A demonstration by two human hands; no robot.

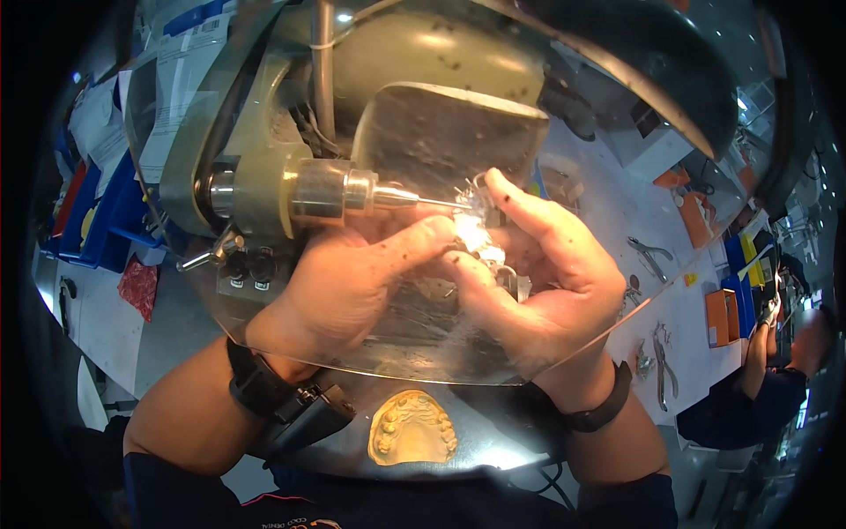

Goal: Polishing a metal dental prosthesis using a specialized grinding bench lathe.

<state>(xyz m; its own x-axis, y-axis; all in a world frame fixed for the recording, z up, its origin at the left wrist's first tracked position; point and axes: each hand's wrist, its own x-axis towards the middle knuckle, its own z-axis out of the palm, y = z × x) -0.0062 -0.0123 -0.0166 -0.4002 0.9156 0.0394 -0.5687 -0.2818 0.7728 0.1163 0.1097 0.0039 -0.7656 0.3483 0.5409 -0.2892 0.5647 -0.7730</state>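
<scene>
Between both hands is a small, shiny metal denture framework with thin curved clasps, glaring under the lamp. My left hand comes from the left, closed, its thumb pressed against the framework's near side. My right hand pinches the same piece from the right, index finger at its upper end and thumb at its lower end. A thin bur in the bench grinder's spindle points right and meets the framework's upper part. Exact contact is lost in the glare. A clear shield covers both hands.
A yellowish dental cast lies in front of my body. Pliers and more pliers lie on the right of the bench. Blue bins and a red bag are at left. A co-worker sits far right.
</scene>
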